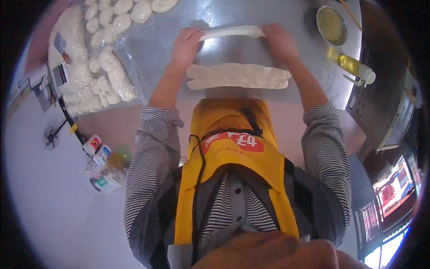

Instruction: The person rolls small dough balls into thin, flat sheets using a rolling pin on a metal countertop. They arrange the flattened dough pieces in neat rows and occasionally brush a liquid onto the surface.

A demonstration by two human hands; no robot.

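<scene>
A pale strip of dough (235,32) is stretched between my two hands above the metal worktop (158,43). My left hand (186,45) grips its left end, and my right hand (278,40) has the right end. Nearer to my body, a wide flattened piece of dough (238,76) lies on the metal, with a lengthwise crease along its middle. It rests between my forearms, close to the front edge. My fingertips are partly hidden behind the hands.
Plastic-covered dough pieces (114,25) and longer dough rolls (117,75) fill the left side. On the right are a bowl of pale grainy food (331,26), a wooden stick (351,15) and a bottle of yellow liquid (351,65) with a white pump top. Tubs (97,149) stand lower left.
</scene>
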